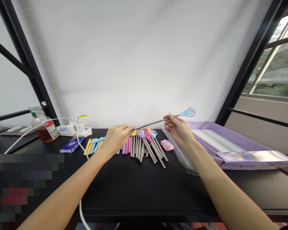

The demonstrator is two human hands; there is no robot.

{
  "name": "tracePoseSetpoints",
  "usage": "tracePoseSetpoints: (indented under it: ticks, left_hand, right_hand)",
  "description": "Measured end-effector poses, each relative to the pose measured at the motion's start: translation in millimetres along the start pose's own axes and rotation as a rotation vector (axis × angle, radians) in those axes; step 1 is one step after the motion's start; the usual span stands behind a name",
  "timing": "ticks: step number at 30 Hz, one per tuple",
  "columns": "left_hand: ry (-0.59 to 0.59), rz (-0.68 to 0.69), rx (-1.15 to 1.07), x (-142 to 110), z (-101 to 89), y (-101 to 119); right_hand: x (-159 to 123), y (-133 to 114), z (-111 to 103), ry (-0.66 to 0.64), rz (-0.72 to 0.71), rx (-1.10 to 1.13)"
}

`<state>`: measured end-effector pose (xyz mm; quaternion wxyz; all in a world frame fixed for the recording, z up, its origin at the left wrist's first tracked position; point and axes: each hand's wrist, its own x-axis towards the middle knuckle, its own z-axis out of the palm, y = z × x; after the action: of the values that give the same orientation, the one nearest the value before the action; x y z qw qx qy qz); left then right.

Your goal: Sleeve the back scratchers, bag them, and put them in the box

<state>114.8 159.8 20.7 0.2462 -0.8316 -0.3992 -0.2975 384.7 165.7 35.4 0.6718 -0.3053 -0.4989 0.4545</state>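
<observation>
Stretched out between both hands is a telescopic back scratcher [155,122] with a thin metal rod and a light blue hand-shaped head [187,112]. My left hand [117,136] is closed round its lower end, which the fingers hide. My right hand [176,127] pinches the rod just below the blue head. Under the rod lies a pile of more back scratchers [147,145], with metal tubes and yellow, purple, pink and blue heads. Beside my left hand are several yellow and blue handle grips [93,146]; pink and purple grips [126,146] lie to its right.
A purple box [242,159] stands at the right, beside clear plastic sleeves [186,161]. Small pink cards [167,145] lie near the pile. At the left are a blue packet [72,144], a power strip [86,131] with a trailing white cable, and a glass bottle [45,127].
</observation>
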Motion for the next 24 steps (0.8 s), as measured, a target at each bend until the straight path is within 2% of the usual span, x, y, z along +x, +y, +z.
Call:
tracePoseSetpoints:
  ticks: [4, 8, 11, 13, 15, 17, 19, 21, 24]
  left_hand:
    - [-0.038, -0.098, -0.016, 6.3, -3.8, -1.0]
    - [-0.149, -0.215, 0.072, 6.9, -5.9, -18.9]
    - [-0.26, -0.34, 0.178, 1.0, -9.6, -39.9]
    - [-0.318, -0.421, 0.24, -2.7, -13.1, -49.5]
    - [-0.316, -0.458, 0.264, -4.1, -15.7, -52.2]
    - [-0.236, -0.413, 0.22, -2.9, -16.4, -48.3]
    - [-0.113, -0.288, 0.133, -0.1, -15.1, -40.0]
    - [0.007, -0.147, 0.072, 2.3, -12.1, -30.2]
    - [0.094, 0.012, 0.023, 2.9, -5.6, -18.3]
  right_hand:
    - [6.4, -1.5, -2.6, 0.153, -0.185, -0.047]
    - [17.0, -10.3, -20.1, 0.379, -0.334, 0.007]
    - [20.3, -18.4, -38.7, 0.53, -0.346, 0.11]
    - [19.7, -20.7, -46.3, 0.542, -0.325, 0.173]
    - [18.0, -20.2, -48.3, 0.489, -0.272, 0.218]
    - [16.7, -18.6, -47.2, 0.425, -0.208, 0.24]
    - [16.3, -17.8, -46.6, 0.386, -0.181, 0.235]
    - [16.6, -19.1, -48.4, 0.366, -0.207, 0.21]
    - [15.9, -22.6, -51.0, 0.332, -0.255, 0.172]
